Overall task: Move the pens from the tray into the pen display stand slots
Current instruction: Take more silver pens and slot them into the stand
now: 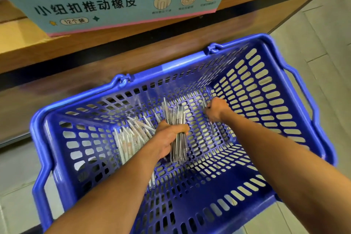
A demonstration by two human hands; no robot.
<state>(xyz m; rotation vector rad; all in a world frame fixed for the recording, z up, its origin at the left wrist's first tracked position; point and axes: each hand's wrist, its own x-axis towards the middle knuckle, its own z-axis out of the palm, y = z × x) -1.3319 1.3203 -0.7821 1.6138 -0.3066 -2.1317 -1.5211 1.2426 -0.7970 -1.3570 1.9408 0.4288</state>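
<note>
A blue plastic basket [190, 66] with slotted walls holds the pens. My left hand [167, 137] grips a bundle of clear pens [175, 114] near the basket's middle, their ends sticking out above and below my fist. A loose heap of white and clear pens [131, 135] lies on the basket floor to the left of that hand. My right hand [216, 109] reaches to the far right of the floor, fingers curled around one or two pens [204, 101] there. No pen display stand is in view.
A wooden shelf edge [114, 38] runs behind the basket. On it stands a light blue cardboard box [117, 2] with printed characters and a pink lower band. Grey floor tiles [313, 30] show at the right and under the basket.
</note>
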